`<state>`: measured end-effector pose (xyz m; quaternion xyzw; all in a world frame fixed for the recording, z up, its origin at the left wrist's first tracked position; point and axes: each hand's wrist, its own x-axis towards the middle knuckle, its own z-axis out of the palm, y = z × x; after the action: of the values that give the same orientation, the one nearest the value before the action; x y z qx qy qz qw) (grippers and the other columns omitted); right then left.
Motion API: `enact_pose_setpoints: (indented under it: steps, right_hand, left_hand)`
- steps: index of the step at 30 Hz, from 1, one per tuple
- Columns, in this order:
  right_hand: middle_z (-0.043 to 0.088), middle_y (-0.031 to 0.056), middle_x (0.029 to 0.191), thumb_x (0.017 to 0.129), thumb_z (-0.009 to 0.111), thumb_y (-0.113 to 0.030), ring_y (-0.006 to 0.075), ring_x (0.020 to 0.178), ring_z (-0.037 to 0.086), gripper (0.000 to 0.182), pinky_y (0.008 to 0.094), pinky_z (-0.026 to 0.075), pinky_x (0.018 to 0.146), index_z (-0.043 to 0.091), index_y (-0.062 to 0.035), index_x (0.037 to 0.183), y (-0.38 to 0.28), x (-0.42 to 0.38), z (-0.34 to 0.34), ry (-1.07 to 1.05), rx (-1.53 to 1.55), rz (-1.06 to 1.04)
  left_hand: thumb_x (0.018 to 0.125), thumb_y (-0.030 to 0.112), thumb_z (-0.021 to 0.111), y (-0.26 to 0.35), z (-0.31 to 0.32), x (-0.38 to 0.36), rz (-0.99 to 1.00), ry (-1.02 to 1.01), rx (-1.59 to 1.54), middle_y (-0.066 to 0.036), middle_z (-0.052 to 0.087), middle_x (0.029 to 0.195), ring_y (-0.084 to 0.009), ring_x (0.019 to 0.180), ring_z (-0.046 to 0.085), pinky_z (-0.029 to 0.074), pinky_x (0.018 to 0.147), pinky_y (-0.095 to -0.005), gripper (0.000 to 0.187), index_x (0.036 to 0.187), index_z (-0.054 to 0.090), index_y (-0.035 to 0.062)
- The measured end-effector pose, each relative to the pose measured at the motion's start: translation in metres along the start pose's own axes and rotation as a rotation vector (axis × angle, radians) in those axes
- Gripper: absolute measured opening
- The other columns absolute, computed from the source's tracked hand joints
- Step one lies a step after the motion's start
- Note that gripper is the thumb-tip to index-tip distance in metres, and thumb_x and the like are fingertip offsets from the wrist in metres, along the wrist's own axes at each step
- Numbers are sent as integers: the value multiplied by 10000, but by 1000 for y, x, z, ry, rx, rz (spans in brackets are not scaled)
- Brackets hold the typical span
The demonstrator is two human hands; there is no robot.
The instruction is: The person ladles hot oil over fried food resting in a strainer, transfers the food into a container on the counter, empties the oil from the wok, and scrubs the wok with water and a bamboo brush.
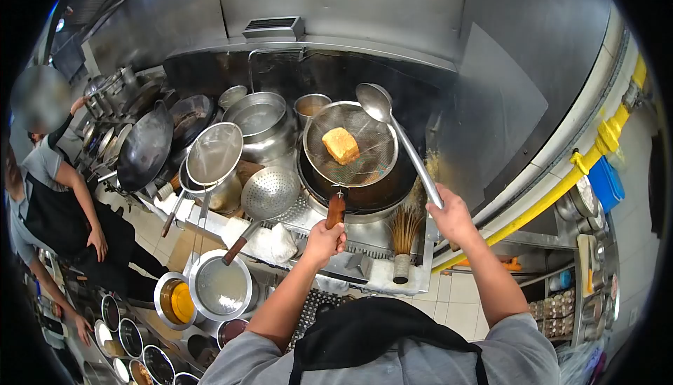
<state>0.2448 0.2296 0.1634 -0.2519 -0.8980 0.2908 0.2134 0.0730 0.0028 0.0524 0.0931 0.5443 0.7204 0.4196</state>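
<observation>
My left hand (325, 242) is wrapped round the wooden handle of a round mesh strainer (371, 164), held over a dark wok (392, 196). A golden-brown fried block (341, 145), tofu-like in look, sits in the strainer's mesh. In my right hand (452, 215) is the long metal handle of a ladle (375, 102). Its bowl is up at the strainer's far right rim, and the handle slants down toward me. A bamboo wok brush (404, 238) stands just left of my right hand, on the stove's front edge.
Left of the wok are a perforated skimmer (270, 193), another mesh strainer (215, 153), a pot of liquid (255, 115) and a leaning wok (145, 148). Bowls with yellow liquid (183, 304) and cloudy liquid (221, 285) stand front left. A person (63, 196) is at far left. A yellow pipe (554, 192) runs right.
</observation>
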Motion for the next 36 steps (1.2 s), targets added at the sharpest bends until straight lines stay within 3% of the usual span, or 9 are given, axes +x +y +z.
enact_pose_setpoints:
  steps: [4,6,7,10,13,19,26,33,36]
  right_hand:
    - [619,168,830,832,597,-149,253,747,621,477,336,493,757,484,-4,1272,-7,-10,-4,-111,147,185]
    - [501,3,607,862,555,-66,90,479,498,323,256,389,416,540,-34,1183,-13,-15,-12,-69,228,147]
    - [501,3,607,862,555,-66,90,479,498,323,256,389,416,540,-34,1183,-24,-18,-19,-63,231,152]
    - [486,9,601,886,550,-110,74,396,409,161,241,301,297,558,-59,1038,-45,-30,-32,-449,835,646]
    - [483,6,628,898,554,-141,62,411,394,122,225,291,315,538,-65,993,-49,-28,-31,-489,1138,780]
    - [461,3,645,907,536,-175,44,397,370,284,203,285,305,529,-68,1170,-37,-13,-13,-690,1511,887]
    - [467,19,624,910,537,-170,55,371,373,264,213,297,293,523,-62,1151,-86,9,17,-639,1326,760]
    - [464,19,607,889,572,-153,61,360,371,272,219,299,281,538,-50,1138,-98,5,40,-588,1130,664]
    - [485,23,629,921,527,-137,78,374,391,212,235,319,298,496,-71,1120,-98,-6,41,-690,1144,680]
  left_hand:
    - [911,126,516,-1,-5,-1,-25,22,64,-35,515,614,-110,419,439,317,378,-244,119,866,443,44]
    - [908,122,520,-1,-4,0,65,28,97,-37,514,600,-115,414,444,330,380,-246,116,867,452,37]
    - [908,122,520,3,-3,1,63,23,103,-37,514,600,-115,414,444,330,380,-246,116,867,452,37]
    - [905,123,527,19,4,-1,76,12,93,-38,517,598,-116,418,454,335,380,-249,123,853,465,31]
    - [890,113,535,30,-5,-7,-9,89,207,-43,517,606,-120,421,461,379,400,-264,135,823,481,9]
    - [869,125,555,81,-83,-71,-80,265,210,-34,539,607,-117,408,472,332,360,-246,111,873,515,21]
    - [907,156,543,157,-193,-128,34,582,393,-31,545,624,-105,421,499,346,355,-225,172,875,509,-9]
    - [950,233,480,145,-332,-99,-51,395,-34,-21,538,651,-74,456,439,237,329,-183,229,792,488,66]
    - [938,273,500,140,-334,-95,-94,333,-33,-31,557,663,-107,502,493,331,395,-204,229,847,525,65]
